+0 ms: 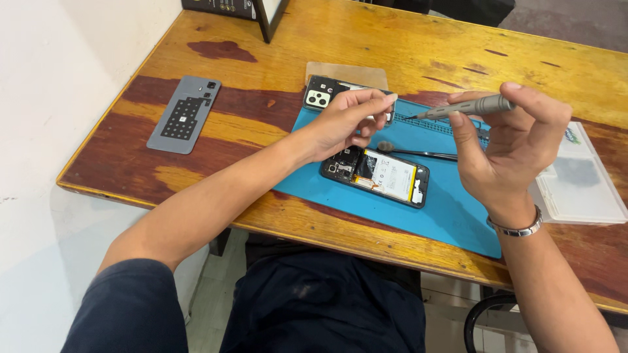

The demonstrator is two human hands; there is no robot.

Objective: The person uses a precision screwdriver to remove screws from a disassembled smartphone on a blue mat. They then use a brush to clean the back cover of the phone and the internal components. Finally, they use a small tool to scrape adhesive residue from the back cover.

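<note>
1. Grey metal screwdriver [466,108] sits pinched in the right hand [513,147], fingers and thumb closed around its barrel, the thin tip pointing left at a slight downward slant above the blue mat [458,209].
2. Raised off the table, the right hand has its palm turned toward the camera; a silver bracelet [520,229] circles the wrist.
3. Just left of the tip, the left hand [347,121] has thumb and fingertips drawn together over something small; what it is cannot be made out.
4. Below the left hand lies an opened black phone [376,175] on the mat, back removed, its pale battery and circuit parts showing.
5. Beside the phone, black tweezers [418,153] rest on the mat, between the two hands.
6. Behind the left hand, a black back cover with camera lenses [320,97] lies at the mat's far edge, partly hidden by the fingers.
7. The mat lies on a worn wooden table [392,46] with dark red patches.
8. Well apart to the left, a grey rectangular panel [184,114] with a dark grid patch lies flat on the wood.
9. At the right edge of the mat, touching it, stands a clear plastic parts box [582,180].
</note>
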